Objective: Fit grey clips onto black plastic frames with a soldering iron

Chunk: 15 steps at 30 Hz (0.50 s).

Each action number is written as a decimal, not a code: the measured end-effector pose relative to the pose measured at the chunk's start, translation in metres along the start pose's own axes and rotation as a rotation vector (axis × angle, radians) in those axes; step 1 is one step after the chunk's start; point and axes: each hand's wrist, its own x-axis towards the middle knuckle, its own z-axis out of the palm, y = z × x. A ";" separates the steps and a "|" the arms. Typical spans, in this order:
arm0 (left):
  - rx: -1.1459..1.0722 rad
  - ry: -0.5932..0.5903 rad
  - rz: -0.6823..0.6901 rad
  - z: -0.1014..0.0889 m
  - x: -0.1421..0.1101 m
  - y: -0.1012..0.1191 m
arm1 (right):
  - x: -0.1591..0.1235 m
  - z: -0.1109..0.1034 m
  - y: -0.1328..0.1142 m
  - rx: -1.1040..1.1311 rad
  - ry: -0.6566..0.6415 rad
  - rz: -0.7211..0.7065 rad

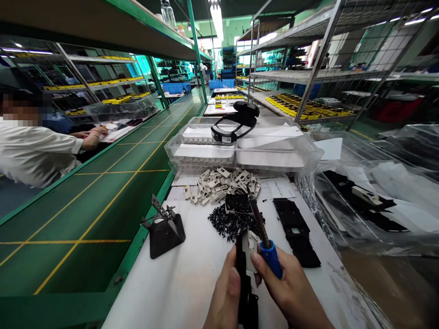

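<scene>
Left hand (224,290) grasps the black part (244,294); right hand (297,281) grasps the iron (271,260) by its handle and pinches the pale piece (251,249) against the part, over the table (137,297). I judge both light, stiff, brittle at thin edges: hold by the long sides, clear of the iron's tip. Beyond: black bits (219,221), then pale parts (212,185).

Cool glare from the overhead tube light (216,19), dim shelf undersides, soft tabletop shadows, stretched, blurry edges.
</scene>
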 end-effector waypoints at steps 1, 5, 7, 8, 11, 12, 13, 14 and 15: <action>0.013 0.006 0.009 0.001 -0.001 0.002 | -0.001 0.001 0.001 0.029 0.005 0.013; -0.017 -0.015 0.007 0.001 0.000 0.010 | -0.007 0.009 0.004 0.157 0.061 0.099; -0.121 -0.049 0.043 -0.002 0.003 0.014 | -0.009 0.011 0.006 0.194 0.083 0.133; -0.167 -0.071 0.053 -0.005 0.006 0.016 | -0.010 0.012 0.006 0.204 0.090 0.142; -0.181 -0.166 0.020 -0.015 0.017 0.020 | -0.010 0.015 0.006 0.271 0.110 0.172; -0.170 -0.209 0.005 -0.017 0.020 0.021 | -0.009 0.017 0.006 0.319 0.111 0.191; -0.171 -0.256 -0.007 -0.019 0.023 0.022 | -0.008 0.018 0.005 0.381 0.110 0.205; -0.187 -0.303 -0.019 -0.019 0.025 0.022 | -0.008 0.020 0.004 0.449 0.110 0.214; -0.217 -0.339 -0.030 -0.018 0.027 0.023 | -0.007 0.022 0.004 0.512 0.113 0.220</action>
